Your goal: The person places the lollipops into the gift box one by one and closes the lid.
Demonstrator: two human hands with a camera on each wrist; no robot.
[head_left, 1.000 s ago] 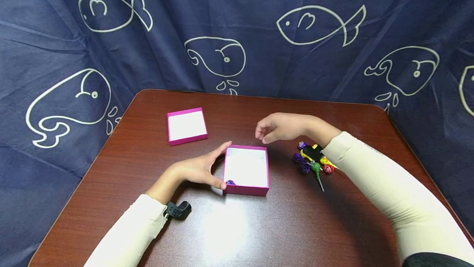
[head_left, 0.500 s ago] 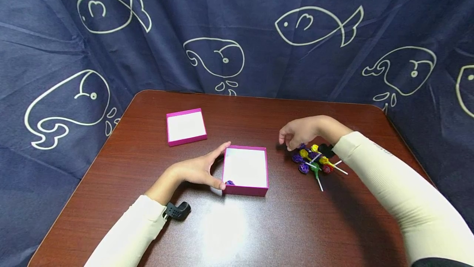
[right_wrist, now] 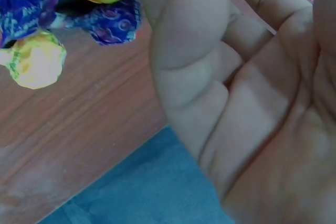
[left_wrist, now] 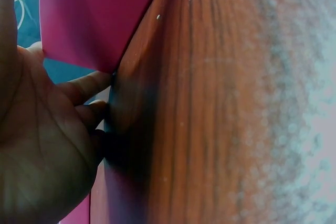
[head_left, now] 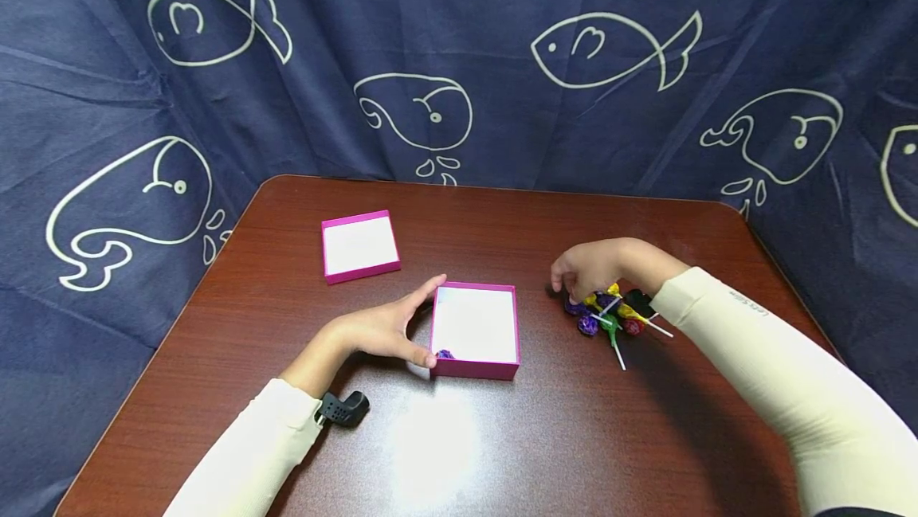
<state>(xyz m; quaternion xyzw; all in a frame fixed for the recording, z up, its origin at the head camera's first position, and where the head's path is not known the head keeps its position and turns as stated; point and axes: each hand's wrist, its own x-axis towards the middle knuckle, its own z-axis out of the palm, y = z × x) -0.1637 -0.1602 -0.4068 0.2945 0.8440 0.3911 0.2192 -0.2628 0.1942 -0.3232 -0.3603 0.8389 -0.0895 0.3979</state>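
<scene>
My left hand (head_left: 383,330) holds the left side of an open pink box (head_left: 475,370), thumb at the near corner and fingers at the far one. In the left wrist view the pink box wall (left_wrist: 89,19) meets its fingertips. A purple-wrapped lollipop (head_left: 445,354) shows in the box's near left corner. My right hand (head_left: 590,266) hangs over the far left of a lollipop pile, fingers bent downward and holding nothing visible. The pile has purple (head_left: 588,326), green (head_left: 610,321), red (head_left: 634,327) and yellow (head_left: 629,312) lollipops. The right wrist view shows yellow and purple wrappers beside the hand; its fingertips are partly hidden.
The pink lid (head_left: 362,271) lies inside up at the back left of the brown table (head_left: 574,437). A blue curtain (head_left: 495,135) with white fish and whale drawings stands behind the table. Black devices are on both wrists, the left one (head_left: 346,408) plainest.
My right hand has moved right from beside the box and down to the lollipop pile. The left hand and box stay in place.
</scene>
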